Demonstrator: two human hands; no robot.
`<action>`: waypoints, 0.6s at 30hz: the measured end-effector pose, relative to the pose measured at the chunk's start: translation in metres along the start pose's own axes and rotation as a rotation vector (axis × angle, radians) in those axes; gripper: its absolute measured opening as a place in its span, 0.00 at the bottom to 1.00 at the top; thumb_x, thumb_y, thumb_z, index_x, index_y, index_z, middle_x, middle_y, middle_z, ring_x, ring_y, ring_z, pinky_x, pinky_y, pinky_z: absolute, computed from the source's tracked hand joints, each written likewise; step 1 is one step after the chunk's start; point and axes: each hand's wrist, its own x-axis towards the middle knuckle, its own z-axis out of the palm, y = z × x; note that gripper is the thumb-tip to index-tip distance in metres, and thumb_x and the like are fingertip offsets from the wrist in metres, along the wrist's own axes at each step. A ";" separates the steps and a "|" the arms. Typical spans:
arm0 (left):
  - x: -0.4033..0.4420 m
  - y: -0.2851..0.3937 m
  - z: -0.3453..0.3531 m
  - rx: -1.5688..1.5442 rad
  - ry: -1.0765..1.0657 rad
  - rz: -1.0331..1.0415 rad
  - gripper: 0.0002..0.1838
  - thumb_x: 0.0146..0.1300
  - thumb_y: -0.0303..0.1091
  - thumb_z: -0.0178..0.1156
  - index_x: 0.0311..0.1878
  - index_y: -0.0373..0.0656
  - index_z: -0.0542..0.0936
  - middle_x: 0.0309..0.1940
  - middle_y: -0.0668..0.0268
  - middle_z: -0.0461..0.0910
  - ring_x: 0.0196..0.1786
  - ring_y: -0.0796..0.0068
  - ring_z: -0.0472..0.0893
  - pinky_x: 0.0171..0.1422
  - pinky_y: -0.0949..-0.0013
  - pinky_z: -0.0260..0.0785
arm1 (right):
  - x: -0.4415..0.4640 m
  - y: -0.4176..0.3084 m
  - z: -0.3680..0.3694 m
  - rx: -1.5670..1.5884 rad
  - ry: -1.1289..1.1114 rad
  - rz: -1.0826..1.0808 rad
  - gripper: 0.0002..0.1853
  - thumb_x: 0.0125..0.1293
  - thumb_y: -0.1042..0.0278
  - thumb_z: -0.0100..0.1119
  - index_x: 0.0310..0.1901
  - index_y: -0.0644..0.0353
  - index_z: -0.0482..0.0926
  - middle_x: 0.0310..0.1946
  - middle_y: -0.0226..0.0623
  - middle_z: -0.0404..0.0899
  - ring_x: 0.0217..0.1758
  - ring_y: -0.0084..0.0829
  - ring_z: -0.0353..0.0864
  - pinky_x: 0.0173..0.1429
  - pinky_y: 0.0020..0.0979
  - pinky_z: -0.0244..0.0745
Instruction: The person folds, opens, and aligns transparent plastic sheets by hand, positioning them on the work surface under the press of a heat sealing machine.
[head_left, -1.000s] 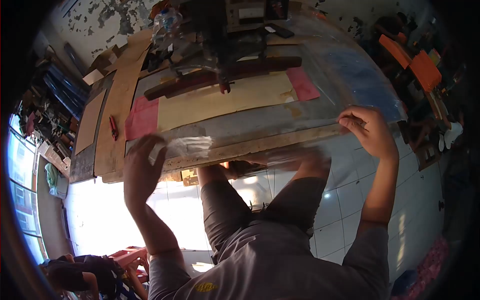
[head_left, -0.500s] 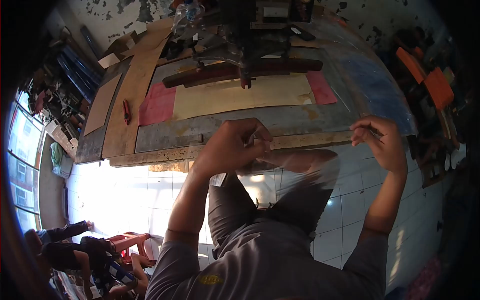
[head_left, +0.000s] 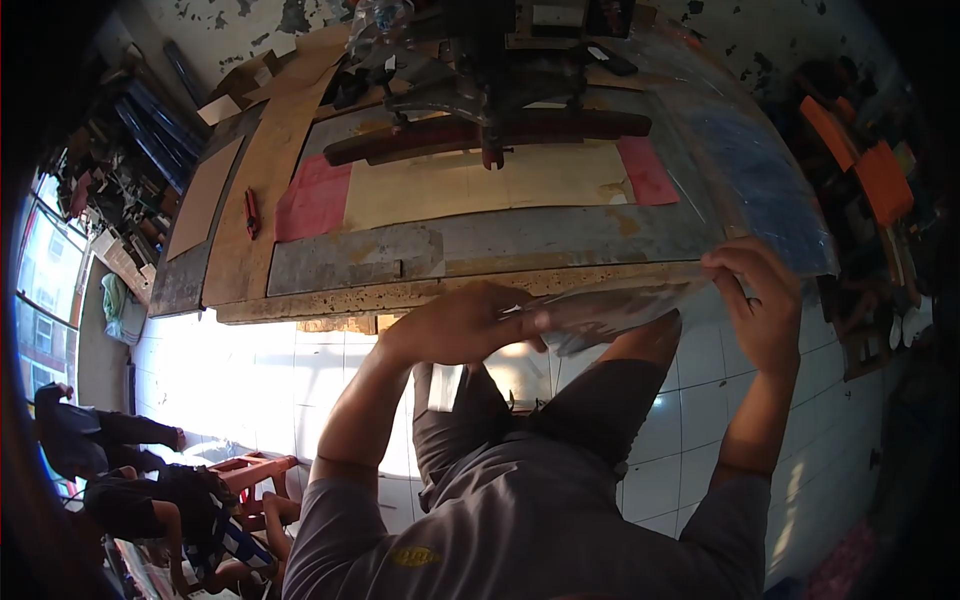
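A clear, see-through plastic sheet (head_left: pixel 625 308) stretches between my two hands in front of the table's near edge, above my knees. My left hand (head_left: pixel 465 322) pinches its left end between thumb and fingers. At the other end, my right hand (head_left: pixel 757 295) is closed on the upper right corner with its fingertips. Beyond the hands, a dark metal press with a long bar (head_left: pixel 570 125) stands over a yellowish strip (head_left: pixel 480 187) with pink ends (head_left: pixel 312 205) on the grey work surface (head_left: pixel 520 232).
A red cutter (head_left: pixel 251 213) lies on the brown board at the left. Clear blue-tinted plastic sheeting (head_left: pixel 765 185) covers the table's right side. Orange pieces (head_left: pixel 880 180) hang at far right. Behind on the left are people beside a red stool (head_left: pixel 262 478).
My left hand has moved slightly down and turned flatter. My right hand has dipped a little. The clear sheet, blurred before, now shows stretched between them. A person at lower left has shifted.
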 end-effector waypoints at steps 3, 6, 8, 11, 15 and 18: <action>-0.006 -0.003 0.002 -0.526 -0.518 -0.222 0.44 0.80 0.66 0.43 0.84 0.40 0.54 0.70 0.40 0.77 0.62 0.47 0.86 0.63 0.52 0.80 | 0.004 -0.011 0.005 -0.202 0.088 -0.277 0.10 0.57 0.82 0.74 0.41 0.64 0.86 0.40 0.35 0.87 0.41 0.35 0.89 0.43 0.35 0.82; -0.009 -0.047 0.029 -1.011 -0.856 0.011 0.40 0.85 0.61 0.33 0.87 0.44 0.45 0.81 0.41 0.63 0.74 0.47 0.76 0.77 0.47 0.69 | 0.000 -0.022 0.015 -0.251 0.155 -0.384 0.10 0.58 0.80 0.74 0.42 0.63 0.86 0.42 0.35 0.88 0.43 0.34 0.90 0.44 0.34 0.82; -0.013 -0.060 0.040 -1.138 -0.795 0.089 0.43 0.81 0.58 0.43 0.88 0.48 0.40 0.78 0.40 0.65 0.77 0.43 0.72 0.80 0.43 0.63 | -0.007 -0.029 0.017 -0.262 0.150 -0.424 0.11 0.60 0.78 0.75 0.44 0.61 0.86 0.44 0.34 0.88 0.46 0.34 0.90 0.45 0.33 0.82; -0.030 -0.063 0.047 -1.253 -0.613 0.133 0.60 0.67 0.56 0.65 0.88 0.43 0.37 0.71 0.41 0.70 0.79 0.36 0.68 0.81 0.36 0.61 | -0.018 -0.043 0.014 -0.274 0.118 -0.421 0.13 0.60 0.78 0.75 0.47 0.58 0.86 0.45 0.33 0.88 0.49 0.33 0.90 0.44 0.33 0.83; -0.053 -0.080 0.045 -1.598 -0.525 0.111 0.60 0.68 0.69 0.65 0.86 0.36 0.49 0.61 0.56 0.77 0.55 0.70 0.82 0.67 0.56 0.78 | -0.046 -0.047 0.018 -0.163 0.102 -0.408 0.16 0.59 0.79 0.76 0.49 0.58 0.85 0.46 0.34 0.88 0.50 0.33 0.89 0.46 0.32 0.86; -0.065 -0.057 0.024 -0.986 -0.206 -0.234 0.38 0.81 0.49 0.58 0.84 0.38 0.59 0.38 0.69 0.77 0.40 0.79 0.76 0.45 0.70 0.72 | -0.061 -0.043 0.019 -0.104 -0.011 -0.353 0.15 0.60 0.81 0.73 0.49 0.62 0.86 0.46 0.38 0.88 0.50 0.36 0.89 0.47 0.35 0.86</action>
